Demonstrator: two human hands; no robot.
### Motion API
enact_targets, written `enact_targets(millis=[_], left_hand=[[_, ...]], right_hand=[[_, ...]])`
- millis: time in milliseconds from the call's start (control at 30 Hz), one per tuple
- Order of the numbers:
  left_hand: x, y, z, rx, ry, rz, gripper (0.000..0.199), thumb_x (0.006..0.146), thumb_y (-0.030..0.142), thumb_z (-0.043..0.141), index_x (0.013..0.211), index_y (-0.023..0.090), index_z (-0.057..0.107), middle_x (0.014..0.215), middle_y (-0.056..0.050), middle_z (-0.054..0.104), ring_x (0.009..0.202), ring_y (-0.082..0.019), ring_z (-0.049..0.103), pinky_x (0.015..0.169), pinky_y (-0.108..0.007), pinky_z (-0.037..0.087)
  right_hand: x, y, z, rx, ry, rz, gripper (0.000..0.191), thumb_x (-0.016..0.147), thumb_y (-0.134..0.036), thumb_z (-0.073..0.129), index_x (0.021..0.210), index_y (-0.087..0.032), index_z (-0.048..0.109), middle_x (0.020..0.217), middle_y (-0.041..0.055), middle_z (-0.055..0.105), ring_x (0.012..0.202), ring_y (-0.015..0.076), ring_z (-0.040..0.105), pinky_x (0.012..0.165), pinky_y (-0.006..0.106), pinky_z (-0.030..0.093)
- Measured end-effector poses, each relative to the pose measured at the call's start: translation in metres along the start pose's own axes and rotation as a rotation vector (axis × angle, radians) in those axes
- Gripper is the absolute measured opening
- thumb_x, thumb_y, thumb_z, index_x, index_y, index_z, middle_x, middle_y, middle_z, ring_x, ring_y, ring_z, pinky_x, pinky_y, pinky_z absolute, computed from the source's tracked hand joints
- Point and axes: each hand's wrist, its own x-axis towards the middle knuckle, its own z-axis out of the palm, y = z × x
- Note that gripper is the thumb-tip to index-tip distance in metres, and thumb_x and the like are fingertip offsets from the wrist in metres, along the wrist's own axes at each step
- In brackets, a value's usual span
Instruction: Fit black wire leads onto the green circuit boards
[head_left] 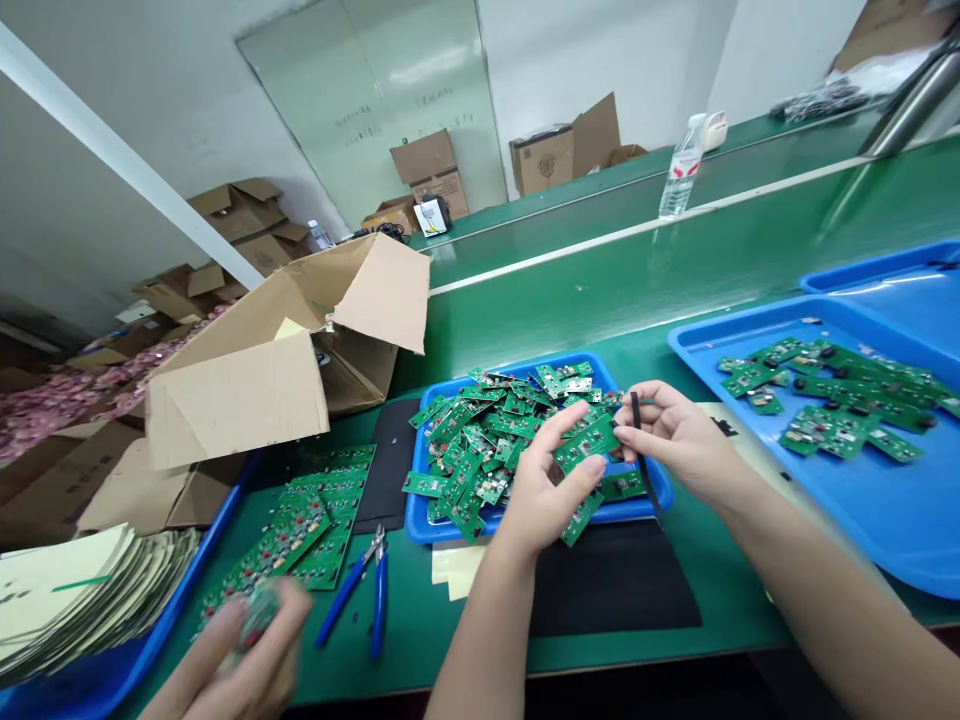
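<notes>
Over the near right part of a blue tray (421, 534) heaped with small green circuit boards (465, 440), my left hand (536, 495) grips one circuit board (589, 445) between thumb and fingers. My right hand (679, 440) is closed on a narrow black strip (637, 412), pinched near the board's right end. The strip's lower part hangs down past the tray's rim. Whether strip and board touch, I cannot tell. Beneath my forearms lies a black mat (611, 590).
A co-worker's blurred hand (251, 650) holds something at lower left. Near it are blue-handled cutters (364, 590), larger board panels (345, 510) and stacked yellowish sheets (60, 590). An open cardboard box (240, 410) stands behind. Another blue tray (840, 520) with boards is at right; a bottle (681, 175) stands farther back.
</notes>
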Motion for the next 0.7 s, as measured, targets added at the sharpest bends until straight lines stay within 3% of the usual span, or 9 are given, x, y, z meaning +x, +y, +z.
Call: enact_targets(millis=[100,167,233,267,333,400,500,600,700], left_hand=[[-0.014,0.033,-0.057,0.049,0.038,-0.119,0.051,0.078,0.061,0.047,0.102,0.020,0.065,0.106,-0.009,0.065,0.119,-0.026,0.047,0.103,-0.048,0.034],[-0.027,0.055,-0.096,0.097,-0.021,-0.196,0.064,0.077,0.070,0.036,0.098,0.019,0.068,0.100,-0.010,0.067,0.113,-0.028,0.054,0.104,-0.050,0.033],[-0.037,0.069,-0.114,0.198,-0.071,-0.212,0.065,0.082,0.066,0.030,0.098,0.017,0.069,0.094,-0.010,0.068,0.110,-0.027,0.057,0.101,-0.050,0.038],[-0.039,0.071,-0.112,0.260,-0.074,-0.200,0.062,0.085,0.062,0.028,0.097,0.017,0.069,0.089,-0.009,0.069,0.107,-0.025,0.059,0.096,-0.047,0.044],[-0.035,0.065,-0.085,0.371,-0.025,-0.141,0.057,0.087,0.053,0.027,0.090,0.014,0.070,0.077,-0.007,0.069,0.095,-0.020,0.064,0.077,-0.033,0.054],[-0.022,0.043,-0.043,0.423,0.035,-0.100,0.044,0.086,0.043,0.036,0.081,0.013,0.069,0.066,-0.004,0.066,0.073,-0.015,0.066,0.059,-0.022,0.053],[0.002,0.000,0.009,0.218,0.076,-0.118,0.021,0.079,0.026,0.053,0.090,0.012,0.065,0.066,-0.002,0.064,0.054,-0.010,0.057,0.051,-0.018,0.048],[0.013,-0.026,0.024,-0.042,0.100,-0.136,0.019,0.074,0.021,0.063,0.092,0.016,0.064,0.069,-0.002,0.062,0.050,-0.008,0.051,0.049,-0.019,0.043],[0.010,-0.026,0.021,-0.112,0.064,-0.156,0.011,0.070,0.024,0.066,0.075,0.015,0.064,0.059,0.001,0.055,0.046,-0.007,0.044,0.048,-0.020,0.037]], right_hand=[[-0.003,-0.001,0.002,-0.039,-0.087,-0.003,0.031,0.072,-0.029,0.068,0.089,-0.022,0.042,0.074,-0.0040,0.053,0.055,0.0088,0.057,0.052,0.023,0.049],[-0.006,-0.002,0.003,-0.081,-0.170,0.007,0.029,0.074,-0.029,0.066,0.088,-0.022,0.042,0.074,-0.0032,0.053,0.055,0.0091,0.056,0.051,0.023,0.049],[-0.008,-0.002,0.003,-0.139,-0.221,0.011,0.026,0.076,-0.031,0.064,0.089,-0.022,0.043,0.073,-0.0021,0.053,0.055,0.0100,0.055,0.050,0.024,0.048],[-0.008,-0.002,0.003,-0.171,-0.224,-0.001,0.025,0.077,-0.031,0.063,0.091,-0.022,0.044,0.073,-0.0015,0.054,0.056,0.0108,0.055,0.051,0.025,0.049],[-0.008,-0.002,0.001,-0.230,-0.173,-0.057,0.022,0.079,-0.031,0.061,0.093,-0.021,0.047,0.074,0.0004,0.056,0.060,0.0128,0.056,0.055,0.027,0.050],[-0.007,-0.001,-0.001,-0.272,-0.094,-0.125,0.019,0.080,-0.032,0.060,0.093,-0.022,0.051,0.079,0.0031,0.059,0.069,0.0154,0.058,0.063,0.030,0.051],[-0.006,0.000,-0.004,-0.301,-0.071,-0.175,0.015,0.081,-0.034,0.057,0.092,-0.023,0.057,0.092,0.0061,0.061,0.087,0.0199,0.059,0.077,0.035,0.050],[-0.007,0.001,-0.004,-0.281,-0.126,-0.222,0.011,0.082,-0.031,0.056,0.089,-0.024,0.061,0.098,0.0063,0.061,0.099,0.0218,0.056,0.087,0.038,0.048],[-0.007,0.001,-0.003,-0.293,-0.150,-0.273,0.009,0.082,-0.028,0.055,0.087,-0.024,0.061,0.100,0.0064,0.061,0.101,0.0216,0.056,0.087,0.037,0.048]])
